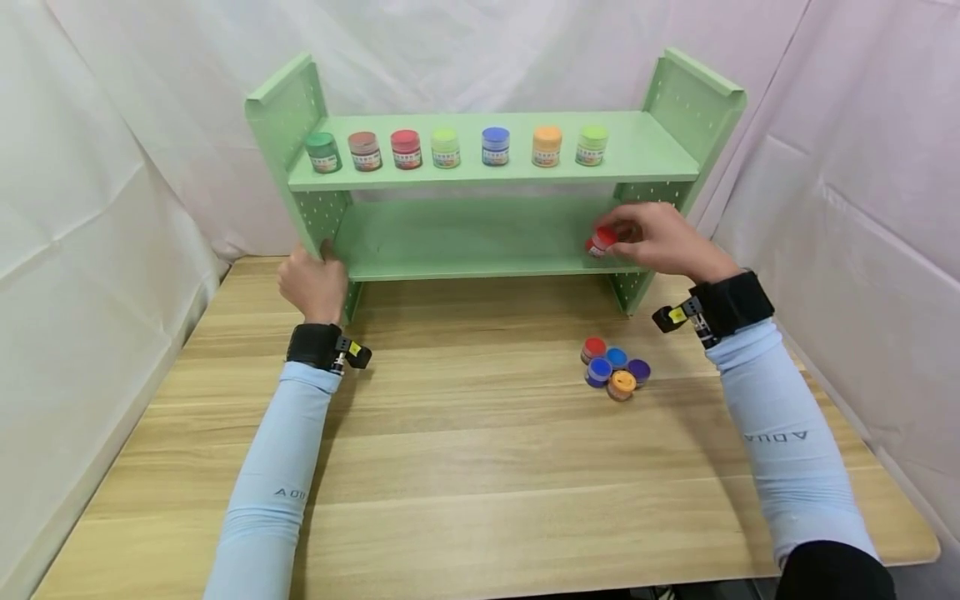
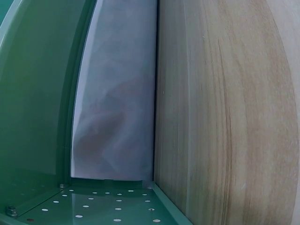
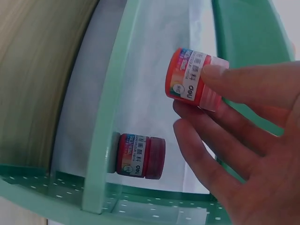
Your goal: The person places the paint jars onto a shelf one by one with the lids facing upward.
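My right hand [image 1: 660,237] pinches a bright red paint jar [image 3: 192,77] between thumb and fingers, at the right part of the lower shelf [image 1: 472,242]. The right wrist view shows the jar's printed label and clear lid; it is held above the shelf surface. Beside it a darker red paint jar [image 3: 140,156] stands on that shelf, largely hidden in the head view. My left hand [image 1: 313,283] grips the left side panel [image 1: 318,212] of the green rack, its fingertips partly hidden. The left wrist view shows the rack's underside and perforated panel [image 2: 103,204], no hand.
Several paint jars stand in a row along the upper shelf [image 1: 637,142], from a dark green jar [image 1: 324,152] to a light green jar [image 1: 592,145]. On the wooden table [image 1: 450,450], a cluster includes an orange jar [image 1: 622,385] and a purple jar [image 1: 639,371].
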A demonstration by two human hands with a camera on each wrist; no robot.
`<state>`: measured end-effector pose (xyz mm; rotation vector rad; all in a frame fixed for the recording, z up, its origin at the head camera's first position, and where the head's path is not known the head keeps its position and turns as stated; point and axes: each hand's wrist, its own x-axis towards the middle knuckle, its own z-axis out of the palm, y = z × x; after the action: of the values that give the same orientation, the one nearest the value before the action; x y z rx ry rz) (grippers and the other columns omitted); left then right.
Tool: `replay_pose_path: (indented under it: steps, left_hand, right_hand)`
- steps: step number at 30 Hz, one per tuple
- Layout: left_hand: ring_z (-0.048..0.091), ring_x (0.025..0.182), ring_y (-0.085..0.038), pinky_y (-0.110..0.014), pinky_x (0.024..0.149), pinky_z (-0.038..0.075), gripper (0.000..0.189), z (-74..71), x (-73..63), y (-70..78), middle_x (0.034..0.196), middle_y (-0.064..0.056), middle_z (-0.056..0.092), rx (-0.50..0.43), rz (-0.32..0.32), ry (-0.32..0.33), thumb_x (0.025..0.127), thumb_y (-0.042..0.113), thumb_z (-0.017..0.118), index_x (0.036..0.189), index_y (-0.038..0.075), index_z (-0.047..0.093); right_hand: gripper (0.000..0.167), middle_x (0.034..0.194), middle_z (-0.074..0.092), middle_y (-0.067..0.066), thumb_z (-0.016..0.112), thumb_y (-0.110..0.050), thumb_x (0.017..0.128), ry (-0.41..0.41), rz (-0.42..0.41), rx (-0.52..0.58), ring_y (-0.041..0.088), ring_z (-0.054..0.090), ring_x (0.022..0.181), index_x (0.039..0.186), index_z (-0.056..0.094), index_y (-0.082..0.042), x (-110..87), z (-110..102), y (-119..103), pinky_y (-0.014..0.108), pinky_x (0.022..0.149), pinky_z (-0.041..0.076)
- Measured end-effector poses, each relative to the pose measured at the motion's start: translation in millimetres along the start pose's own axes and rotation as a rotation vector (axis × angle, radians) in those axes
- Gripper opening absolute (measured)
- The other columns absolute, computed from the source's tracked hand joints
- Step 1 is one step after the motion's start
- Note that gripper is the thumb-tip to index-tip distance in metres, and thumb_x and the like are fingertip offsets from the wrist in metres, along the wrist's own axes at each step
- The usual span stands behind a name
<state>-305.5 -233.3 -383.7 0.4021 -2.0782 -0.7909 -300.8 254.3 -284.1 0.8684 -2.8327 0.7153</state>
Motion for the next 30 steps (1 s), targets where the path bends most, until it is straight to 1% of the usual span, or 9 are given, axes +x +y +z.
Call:
replay_pose_path:
  steps: [3,4,6,10,13,17,21,25,30]
  left_hand:
    - [0.074,0.085,-0.043,-0.052,0.066,0.047,0.027,-0.4,-0.1,0.4,0.101,-0.023,0.078,-0.002,0.003,0.005,0.099,0.022,0.064,0.108,0.000,0.077]
    - [0.074,0.085,-0.043,-0.052,0.066,0.047,0.027,-0.5,-0.2,0.6,0.101,-0.022,0.078,-0.002,0.004,0.005,0.099,0.022,0.064,0.109,0.000,0.077]
    - [0.074,0.084,-0.042,-0.050,0.066,0.046,0.027,-0.7,-0.4,1.0,0.101,-0.022,0.078,-0.004,0.001,0.001,0.099,0.021,0.064,0.110,0.001,0.077]
    - [0.074,0.083,-0.043,-0.050,0.066,0.046,0.027,-1.4,-0.2,1.5,0.100,-0.023,0.078,-0.003,0.000,0.002,0.100,0.022,0.063,0.110,0.000,0.077]
    - [0.073,0.082,-0.044,-0.053,0.066,0.047,0.027,-1.5,-0.4,1.6,0.097,-0.024,0.078,0.002,-0.002,0.009,0.099,0.022,0.064,0.107,0.000,0.077]
    - [0.072,0.080,-0.045,-0.054,0.066,0.047,0.026,-1.0,-1.5,2.8,0.096,-0.024,0.078,0.000,0.002,0.006,0.099,0.021,0.064,0.106,0.000,0.077]
    - [0.069,0.075,-0.044,-0.050,0.064,0.043,0.026,-0.2,-1.5,4.4,0.093,-0.024,0.078,-0.003,0.016,0.006,0.099,0.021,0.065,0.105,-0.001,0.077]
    - [0.065,0.070,-0.044,-0.049,0.063,0.039,0.027,-1.3,-0.6,5.7,0.084,-0.026,0.076,-0.002,0.020,0.017,0.098,0.022,0.065,0.096,-0.002,0.077]
    - [0.070,0.077,-0.044,-0.051,0.065,0.043,0.026,-2.7,-1.4,3.2,0.091,-0.025,0.077,0.003,0.005,0.007,0.099,0.021,0.064,0.100,-0.001,0.077]
  right_hand:
    - [0.034,0.118,0.073,0.019,0.069,-0.003,0.093,-0.021,0.013,-0.036,0.032,0.071,0.106,0.126,0.069,-0.002,12.2,-2,0,0.046,0.092,0.054]
    - [0.034,0.118,0.073,0.019,0.068,-0.004,0.093,-0.031,0.017,-0.052,0.032,0.071,0.106,0.127,0.069,-0.002,15.9,-3,0,0.047,0.092,0.054]
    - [0.033,0.118,0.073,0.018,0.068,-0.006,0.094,-0.050,0.031,-0.067,0.031,0.070,0.103,0.127,0.069,-0.003,23.2,-4,0,0.045,0.088,0.055]
    - [0.031,0.114,0.071,0.013,0.071,-0.017,0.097,-0.103,0.053,-0.046,0.026,0.065,0.091,0.126,0.071,-0.005,36.3,-5,1,0.032,0.075,0.052]
    - [0.034,0.117,0.068,0.014,0.072,-0.022,0.097,-0.155,0.073,-0.014,0.027,0.061,0.096,0.127,0.070,-0.005,43.5,-3,4,0.033,0.080,0.048]
    - [0.039,0.126,0.067,0.019,0.070,-0.017,0.097,-0.204,0.112,-0.004,0.030,0.058,0.111,0.133,0.066,-0.003,47.8,1,9,0.042,0.093,0.045]
    - [0.041,0.130,0.066,0.021,0.069,-0.015,0.097,-0.220,0.137,-0.004,0.032,0.058,0.115,0.136,0.064,-0.002,49.1,2,12,0.046,0.096,0.046]
    - [0.042,0.133,0.065,0.021,0.068,-0.013,0.097,-0.223,0.142,0.005,0.033,0.057,0.118,0.137,0.063,-0.002,50.4,2,12,0.048,0.100,0.045]
    - [0.044,0.134,0.065,0.022,0.064,-0.005,0.094,-0.237,0.122,-0.013,0.035,0.059,0.124,0.138,0.062,-0.002,52.5,5,12,0.050,0.102,0.046]
